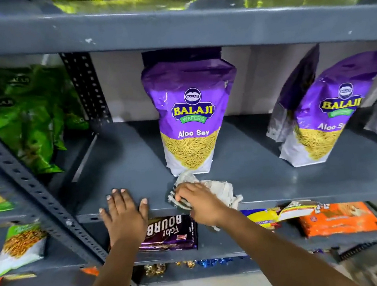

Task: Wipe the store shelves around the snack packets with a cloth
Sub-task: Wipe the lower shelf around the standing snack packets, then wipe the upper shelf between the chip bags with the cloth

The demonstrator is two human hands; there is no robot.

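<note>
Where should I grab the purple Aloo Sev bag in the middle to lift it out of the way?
Probably pinch the middle Aloo Sev packet by its flat purple top, coming from the front. It stands upright, its top is thinner than its full bottom, and the cloth under the right hand crowds its base.

Grey metal shelf (124,163), middle tier. Left hand (124,213) flat, palm down at front edge, fingers (116,194) spread. Right hand (201,205) gripping crumpled pale cloth (220,189), pressed to the shelf just in front of an upright purple Aloo Sev packet (190,117). Second purple packet (324,114) leans at right. Bourbon biscuit pack (169,234) on the tier below.
</note>
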